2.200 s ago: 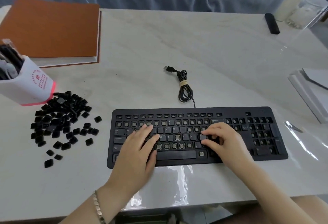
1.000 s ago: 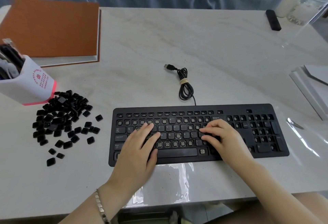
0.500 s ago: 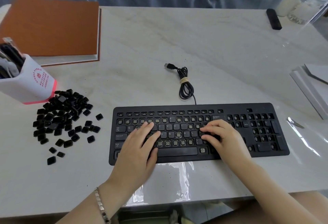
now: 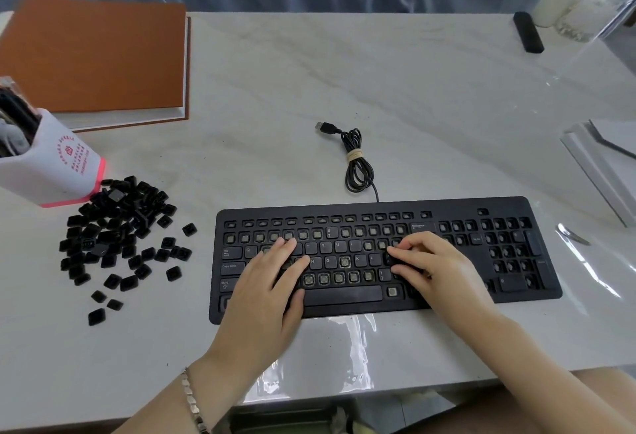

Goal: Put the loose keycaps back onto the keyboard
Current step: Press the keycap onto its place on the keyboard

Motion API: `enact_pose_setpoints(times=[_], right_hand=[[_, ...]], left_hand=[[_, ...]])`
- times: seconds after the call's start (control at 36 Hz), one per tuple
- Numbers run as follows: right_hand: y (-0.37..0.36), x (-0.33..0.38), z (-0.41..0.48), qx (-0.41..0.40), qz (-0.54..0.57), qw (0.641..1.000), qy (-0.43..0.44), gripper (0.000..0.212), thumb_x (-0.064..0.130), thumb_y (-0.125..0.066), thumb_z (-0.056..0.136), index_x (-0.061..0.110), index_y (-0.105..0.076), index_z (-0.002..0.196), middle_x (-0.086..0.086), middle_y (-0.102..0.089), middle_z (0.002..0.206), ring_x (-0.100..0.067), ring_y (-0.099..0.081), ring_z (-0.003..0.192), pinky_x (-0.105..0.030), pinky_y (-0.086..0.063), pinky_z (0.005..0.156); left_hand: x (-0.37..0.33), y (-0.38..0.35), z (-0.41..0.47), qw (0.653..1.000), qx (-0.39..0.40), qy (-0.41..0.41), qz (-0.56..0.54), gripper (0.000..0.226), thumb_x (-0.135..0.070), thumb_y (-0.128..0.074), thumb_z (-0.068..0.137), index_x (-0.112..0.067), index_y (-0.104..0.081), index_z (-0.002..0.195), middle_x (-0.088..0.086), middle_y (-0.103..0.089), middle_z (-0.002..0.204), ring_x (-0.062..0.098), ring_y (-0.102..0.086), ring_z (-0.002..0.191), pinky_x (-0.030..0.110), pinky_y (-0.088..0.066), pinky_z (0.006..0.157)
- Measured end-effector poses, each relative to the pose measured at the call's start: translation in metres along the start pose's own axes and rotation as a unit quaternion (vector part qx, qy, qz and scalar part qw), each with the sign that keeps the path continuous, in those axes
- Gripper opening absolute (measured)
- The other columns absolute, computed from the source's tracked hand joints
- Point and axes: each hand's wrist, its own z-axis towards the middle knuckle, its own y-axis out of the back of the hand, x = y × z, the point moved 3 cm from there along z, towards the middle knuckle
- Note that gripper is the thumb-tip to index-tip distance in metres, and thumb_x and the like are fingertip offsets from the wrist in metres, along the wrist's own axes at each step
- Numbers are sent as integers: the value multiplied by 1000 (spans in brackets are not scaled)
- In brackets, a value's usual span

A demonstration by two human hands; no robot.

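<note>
The black keyboard lies at the table's front, with many bare switch sockets among a few seated keys. A heap of loose black keycaps sits on the table to its left. My left hand rests flat on the keyboard's left letter area, fingers straight, holding nothing. My right hand is over the right end of the letter block, fingers bent, the tips pressing down on a dark keycap just right of the L key.
A white and pink pen holder stands behind the keycap heap, and a brown notebook beyond it. The coiled USB cable lies behind the keyboard. White sheets, a black bar and a jar are at the right.
Both hands stay on the same spots of the keyboard. My right fingertips keep pressing at the same key position. Only the view has shifted slightly.
</note>
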Motion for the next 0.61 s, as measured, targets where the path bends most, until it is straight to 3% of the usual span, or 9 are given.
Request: enact_pose_setpoints(times=[0.08, 0.19, 0.28, 0.33, 0.44, 0.61], right_hand=[[0, -2, 2, 12, 5, 1000, -9, 24, 9, -77, 73, 17, -75, 95, 11, -60, 90, -6, -48, 81, -5, -37, 75], [1, -2, 4, 26, 23, 999, -24, 23, 10, -77, 74, 20, -75, 95, 16, -57, 90, 4, -48, 80, -1, -35, 73], [4, 0, 6, 35, 30, 998, -32, 21, 10, -76, 75, 19, -75, 94, 18, -56, 89, 14, -48, 80, 1, -34, 72], [5, 3, 8, 37, 7, 999, -23, 20, 10, -76, 75, 19, -75, 92, 15, -58, 88, 7, -48, 75, -3, -36, 70], [6, 8, 9, 29, -43, 999, 13, 20, 7, -77, 73, 17, -74, 90, 7, -63, 87, -10, -52, 64, -25, -47, 60], [8, 16, 13, 18, -94, 995, 40, 23, 5, -83, 64, 17, -74, 83, 5, -64, 81, -16, -60, 58, -27, -50, 48]], left_hand=[[-1, 1, 0, 1000, 4, 4, 3, 40, -33, -28, 99, -15, -48, 128, 10, -49, 136, 22, -37, 132, 38, -25, 110], [0, 1, 0, 1000, 3, 2, 4, 39, -27, -39, 92, -14, -49, 128, 11, -50, 136, 22, -38, 132, 38, -26, 110], [0, 1, 0, 1000, 6, 5, 0, 37, -31, -33, 96, -17, -45, 129, 10, -50, 136, 22, -37, 132, 38, -25, 110], [0, 1, 0, 1000, 11, 8, -2, 40, -35, -25, 100, -17, -44, 129, 10, -49, 136, 22, -37, 132, 37, -24, 111], [0, 0, -1, 1000, 6, 6, -1, 37, -32, -32, 97, -17, -45, 129, 10, -50, 136, 22, -37, 132, 36, -24, 112], [0, 1, 0, 1000, 5, 7, -2, 38, -34, -27, 99, -18, -44, 129, 10, -50, 136, 22, -38, 132, 37, -25, 110]])
